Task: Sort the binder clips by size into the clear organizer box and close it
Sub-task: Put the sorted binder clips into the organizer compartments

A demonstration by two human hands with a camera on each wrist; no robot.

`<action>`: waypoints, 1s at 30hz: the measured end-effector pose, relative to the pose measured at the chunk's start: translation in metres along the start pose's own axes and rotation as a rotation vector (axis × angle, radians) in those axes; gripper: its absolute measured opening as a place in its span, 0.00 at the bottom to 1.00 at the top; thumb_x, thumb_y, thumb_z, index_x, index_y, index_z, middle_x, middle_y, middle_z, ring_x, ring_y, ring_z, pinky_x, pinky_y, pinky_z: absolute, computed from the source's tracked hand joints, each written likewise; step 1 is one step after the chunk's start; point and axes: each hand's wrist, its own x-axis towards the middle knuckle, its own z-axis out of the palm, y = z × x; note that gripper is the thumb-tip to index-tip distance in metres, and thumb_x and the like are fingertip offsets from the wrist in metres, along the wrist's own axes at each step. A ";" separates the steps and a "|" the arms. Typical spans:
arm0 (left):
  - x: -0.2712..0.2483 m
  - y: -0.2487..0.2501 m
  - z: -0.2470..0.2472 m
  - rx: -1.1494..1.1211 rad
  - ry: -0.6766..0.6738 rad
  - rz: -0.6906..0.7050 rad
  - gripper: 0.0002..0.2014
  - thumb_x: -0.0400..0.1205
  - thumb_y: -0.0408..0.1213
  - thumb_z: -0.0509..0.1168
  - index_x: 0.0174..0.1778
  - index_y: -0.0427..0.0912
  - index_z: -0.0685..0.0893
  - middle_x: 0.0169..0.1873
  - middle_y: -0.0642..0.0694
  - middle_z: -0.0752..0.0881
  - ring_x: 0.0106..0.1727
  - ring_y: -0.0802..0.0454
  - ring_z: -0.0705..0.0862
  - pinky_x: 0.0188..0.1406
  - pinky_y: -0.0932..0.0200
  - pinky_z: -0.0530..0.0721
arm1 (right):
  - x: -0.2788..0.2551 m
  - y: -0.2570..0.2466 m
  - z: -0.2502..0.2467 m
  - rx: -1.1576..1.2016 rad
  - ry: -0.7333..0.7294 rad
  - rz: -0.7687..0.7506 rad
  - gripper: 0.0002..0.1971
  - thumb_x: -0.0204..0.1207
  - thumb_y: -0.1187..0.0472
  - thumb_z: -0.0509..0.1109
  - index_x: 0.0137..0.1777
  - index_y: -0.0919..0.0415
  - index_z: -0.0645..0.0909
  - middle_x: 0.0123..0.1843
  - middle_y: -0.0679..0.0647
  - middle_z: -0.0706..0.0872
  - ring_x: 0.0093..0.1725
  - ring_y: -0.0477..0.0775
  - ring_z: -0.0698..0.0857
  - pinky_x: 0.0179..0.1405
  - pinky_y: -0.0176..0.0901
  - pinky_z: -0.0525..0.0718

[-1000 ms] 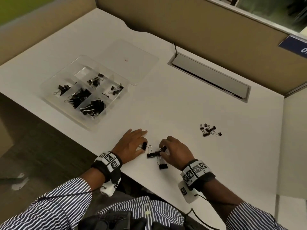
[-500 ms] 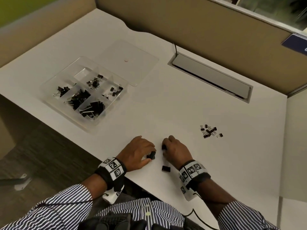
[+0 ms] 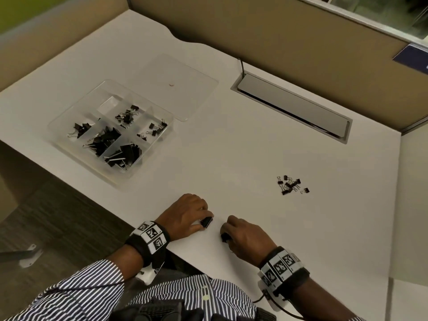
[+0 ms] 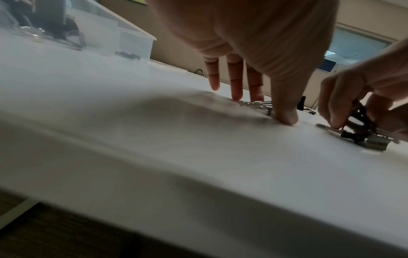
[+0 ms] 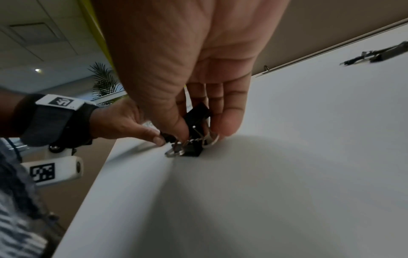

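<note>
The clear organizer box (image 3: pixel 69 117) stands open at the left of the white desk, with black binder clips sorted in its compartments and its lid (image 3: pixel 180 89) lying flat behind it. Near the front edge, my left hand (image 3: pixel 205 218) pinches a black binder clip (image 3: pixel 206 221) between thumb and fingers, low on the desk. Just to the right, my right hand (image 3: pixel 225 235) pinches black clips (image 5: pixel 195 120) with thumb and fingers. Another clip (image 5: pixel 190 150) lies on the desk under them. A pile of tiny clips (image 3: pixel 290 184) lies loose further right.
A grey cable hatch (image 3: pixel 291 107) is set into the desk at the back. Tan partition walls (image 3: pixel 278 31) close off the back and right. The desk's front edge (image 3: pixel 176 251) runs just under both wrists, with dark floor (image 3: pixel 58 216) to the left.
The three clips that lay between my hands are gathered up. My left hand took one and slid right. My right hand pulled back toward the front edge onto the last clip.
</note>
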 end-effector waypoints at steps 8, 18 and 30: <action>0.014 0.014 0.004 0.041 0.022 -0.035 0.13 0.74 0.54 0.68 0.50 0.52 0.83 0.43 0.56 0.79 0.47 0.54 0.76 0.54 0.54 0.76 | -0.004 0.001 0.002 -0.023 0.001 -0.054 0.15 0.79 0.57 0.66 0.64 0.52 0.76 0.59 0.50 0.77 0.51 0.54 0.80 0.39 0.48 0.84; 0.015 0.013 -0.002 -0.004 0.069 -0.115 0.14 0.72 0.57 0.68 0.44 0.52 0.84 0.38 0.57 0.80 0.43 0.55 0.76 0.51 0.56 0.76 | 0.006 0.001 0.015 -0.005 0.124 0.065 0.06 0.77 0.62 0.66 0.52 0.57 0.80 0.50 0.52 0.77 0.39 0.56 0.80 0.29 0.44 0.78; 0.017 -0.017 -0.055 -0.119 0.234 -0.219 0.13 0.73 0.57 0.71 0.46 0.54 0.85 0.38 0.58 0.82 0.43 0.55 0.78 0.49 0.54 0.76 | 0.044 -0.002 -0.042 0.331 0.282 0.166 0.13 0.71 0.62 0.73 0.54 0.48 0.82 0.53 0.42 0.77 0.45 0.44 0.85 0.44 0.39 0.85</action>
